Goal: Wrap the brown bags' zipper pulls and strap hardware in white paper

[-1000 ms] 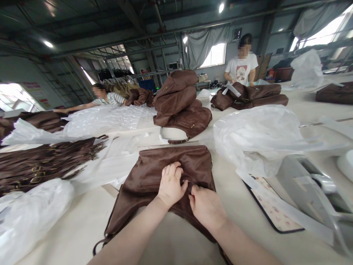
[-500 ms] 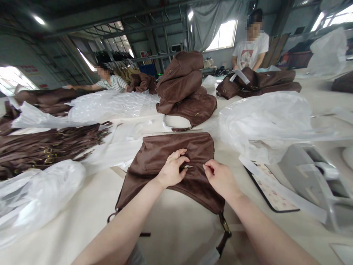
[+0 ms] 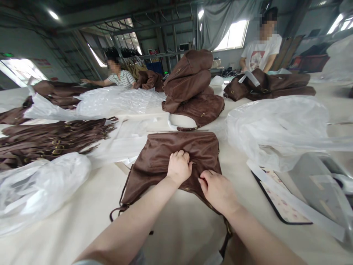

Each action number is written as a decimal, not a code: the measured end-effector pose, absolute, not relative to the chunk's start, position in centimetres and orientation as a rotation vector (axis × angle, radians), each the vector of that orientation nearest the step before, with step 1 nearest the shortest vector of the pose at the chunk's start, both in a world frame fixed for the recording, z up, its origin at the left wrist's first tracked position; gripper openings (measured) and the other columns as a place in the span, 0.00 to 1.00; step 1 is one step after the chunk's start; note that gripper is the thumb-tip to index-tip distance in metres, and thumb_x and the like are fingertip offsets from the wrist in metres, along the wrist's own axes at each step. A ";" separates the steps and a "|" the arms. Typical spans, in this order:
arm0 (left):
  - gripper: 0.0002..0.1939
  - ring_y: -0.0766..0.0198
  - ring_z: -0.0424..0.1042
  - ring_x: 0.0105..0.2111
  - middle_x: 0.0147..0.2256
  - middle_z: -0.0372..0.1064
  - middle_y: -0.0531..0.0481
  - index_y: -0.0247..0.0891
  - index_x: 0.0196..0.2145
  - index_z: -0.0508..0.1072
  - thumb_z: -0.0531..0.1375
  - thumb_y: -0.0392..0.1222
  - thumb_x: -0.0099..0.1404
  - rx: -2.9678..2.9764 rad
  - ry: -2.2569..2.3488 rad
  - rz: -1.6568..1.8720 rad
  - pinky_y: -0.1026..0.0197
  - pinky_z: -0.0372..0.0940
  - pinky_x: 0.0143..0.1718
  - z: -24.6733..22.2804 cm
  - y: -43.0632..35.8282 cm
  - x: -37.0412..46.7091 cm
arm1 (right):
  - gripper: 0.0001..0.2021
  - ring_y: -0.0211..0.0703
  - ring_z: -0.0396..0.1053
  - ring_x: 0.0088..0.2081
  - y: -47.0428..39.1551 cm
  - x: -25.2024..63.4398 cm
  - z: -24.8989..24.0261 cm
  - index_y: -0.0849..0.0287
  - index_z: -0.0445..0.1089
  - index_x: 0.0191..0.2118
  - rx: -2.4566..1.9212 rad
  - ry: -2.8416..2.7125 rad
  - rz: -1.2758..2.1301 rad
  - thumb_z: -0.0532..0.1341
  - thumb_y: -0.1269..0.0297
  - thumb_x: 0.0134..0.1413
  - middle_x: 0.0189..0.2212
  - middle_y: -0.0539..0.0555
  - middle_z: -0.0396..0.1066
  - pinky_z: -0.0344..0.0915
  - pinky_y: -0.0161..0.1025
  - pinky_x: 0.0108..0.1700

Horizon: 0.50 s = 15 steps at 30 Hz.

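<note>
A brown leather-look handbag (image 3: 154,154) lies flat on the table, its curved opening and strap end toward me. My left hand (image 3: 179,167) rests on its middle, fingers curled down into the material beside a zip pocket. A small light bit shows at the zip by my left thumb. My right hand (image 3: 216,189) is closed at the bag's near right edge, thumb and fingers bent together on the edge. The fingertips of both hands are partly hidden. The strap with a metal fitting (image 3: 228,228) hangs off the right corner, below my right wrist.
Stacked brown bags (image 3: 190,81) stand beyond the handbag. Brown straps with buckles (image 3: 55,141) lie left, near crumpled clear plastic (image 3: 55,187). More plastic (image 3: 275,125), a patterned tablet-like board (image 3: 286,198) and a grey tape dispenser-like object (image 3: 317,184) are right. Two people work across the table.
My left hand's fingers have curled in from a spread pinch at the zip pocket. My right hand has moved nearer me, to the bag's edge. The view has shifted slightly left.
</note>
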<state>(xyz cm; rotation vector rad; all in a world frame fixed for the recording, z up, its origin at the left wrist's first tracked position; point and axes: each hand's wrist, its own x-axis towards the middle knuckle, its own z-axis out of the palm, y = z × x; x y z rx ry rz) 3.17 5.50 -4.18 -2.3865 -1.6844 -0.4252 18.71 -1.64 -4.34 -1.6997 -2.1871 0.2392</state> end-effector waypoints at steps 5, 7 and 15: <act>0.08 0.53 0.67 0.35 0.37 0.65 0.41 0.34 0.38 0.68 0.51 0.36 0.63 -2.368 -1.630 -0.377 0.51 0.60 0.38 -4.6 5.3 3.5 | 0.03 0.45 0.70 0.35 -2.5 17.4 -4.2 0.58 0.63 0.38 -1.707 -2.295 0.202 0.55 0.67 0.57 0.34 0.54 0.69 0.56 0.38 0.34; 0.08 0.51 0.67 0.40 0.39 0.66 0.40 0.35 0.38 0.68 0.53 0.35 0.62 -2.370 -1.576 -0.466 0.49 0.59 0.44 -4.2 5.2 3.1 | 0.04 0.45 0.70 0.35 -2.7 17.2 -4.2 0.58 0.62 0.39 -1.692 -2.290 0.212 0.55 0.67 0.57 0.34 0.54 0.69 0.57 0.38 0.34; 0.44 0.50 0.50 0.62 0.62 0.50 0.39 0.37 0.58 0.57 0.68 0.52 0.47 -2.751 -1.332 -0.653 0.47 0.42 0.63 -2.4 6.1 -2.0 | 0.04 0.40 0.70 0.33 -1.3 18.6 -4.9 0.57 0.66 0.36 -1.613 -2.070 0.282 0.55 0.67 0.59 0.32 0.51 0.71 0.60 0.36 0.36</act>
